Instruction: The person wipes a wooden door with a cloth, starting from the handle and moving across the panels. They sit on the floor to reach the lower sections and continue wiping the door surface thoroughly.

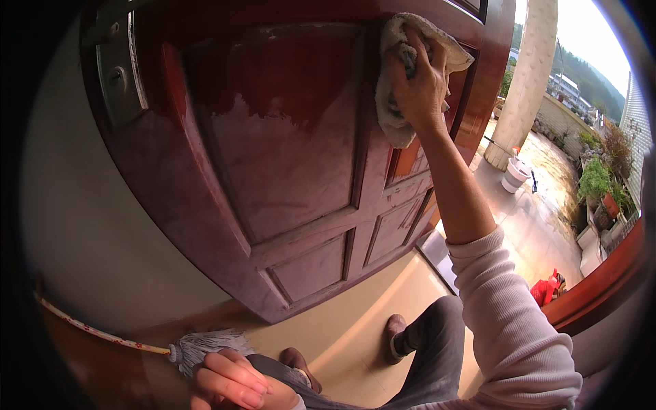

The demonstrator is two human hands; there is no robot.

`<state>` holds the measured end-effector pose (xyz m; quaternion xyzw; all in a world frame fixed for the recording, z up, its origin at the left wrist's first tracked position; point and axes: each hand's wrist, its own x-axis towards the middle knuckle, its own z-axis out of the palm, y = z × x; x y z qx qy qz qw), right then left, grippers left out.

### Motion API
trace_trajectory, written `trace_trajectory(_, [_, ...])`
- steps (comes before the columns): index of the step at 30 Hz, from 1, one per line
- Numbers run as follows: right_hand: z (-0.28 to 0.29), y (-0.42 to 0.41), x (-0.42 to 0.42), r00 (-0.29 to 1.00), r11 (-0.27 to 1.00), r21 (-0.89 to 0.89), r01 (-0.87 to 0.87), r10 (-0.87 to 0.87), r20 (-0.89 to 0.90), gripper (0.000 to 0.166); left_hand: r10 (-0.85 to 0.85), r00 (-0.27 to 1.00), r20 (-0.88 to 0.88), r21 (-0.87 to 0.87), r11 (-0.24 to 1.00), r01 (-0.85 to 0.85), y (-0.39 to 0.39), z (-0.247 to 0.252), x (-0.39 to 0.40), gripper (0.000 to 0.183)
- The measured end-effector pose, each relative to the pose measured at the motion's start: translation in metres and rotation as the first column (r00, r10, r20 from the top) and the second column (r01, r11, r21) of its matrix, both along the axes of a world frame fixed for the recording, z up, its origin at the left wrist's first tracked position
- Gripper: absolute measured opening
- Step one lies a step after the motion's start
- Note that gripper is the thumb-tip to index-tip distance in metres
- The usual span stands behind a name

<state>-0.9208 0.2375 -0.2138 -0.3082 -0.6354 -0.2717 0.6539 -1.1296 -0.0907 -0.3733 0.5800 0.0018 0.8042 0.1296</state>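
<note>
My right hand [424, 84] grips a crumpled pale terry cloth [392, 115] against the upper right part of a dark red panelled wooden door [287, 169]. Wet, glossy red shows across the top of the large panel, with a ragged lower edge; below that, the surface looks dull and dusty. Reddish drip streaks run down the right-hand panels. Low in the view, my left hand [230, 378] has its fingers curled in, and nothing shows in it. Part of this hand is cut off by the bottom rim.
A string mop [207, 348] with a patterned handle leans by the wall at lower left. A metal lock plate [120, 77] is on the door's left. Outside stand a pillar [525, 82], a white bucket [515, 175] with a spray bottle, and plants [594, 179]. A red item [546, 289] lies beyond the doorframe.
</note>
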Motion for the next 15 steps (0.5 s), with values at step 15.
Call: trace_trajectory(15, [-0.268,-0.058,0.031,0.928,0.767,-0.585,-0.264,0.367,0.062,0.051,-0.043,0.983,0.180,-0.013,0.999,0.046,-0.016,-0.014,0.012,0.017])
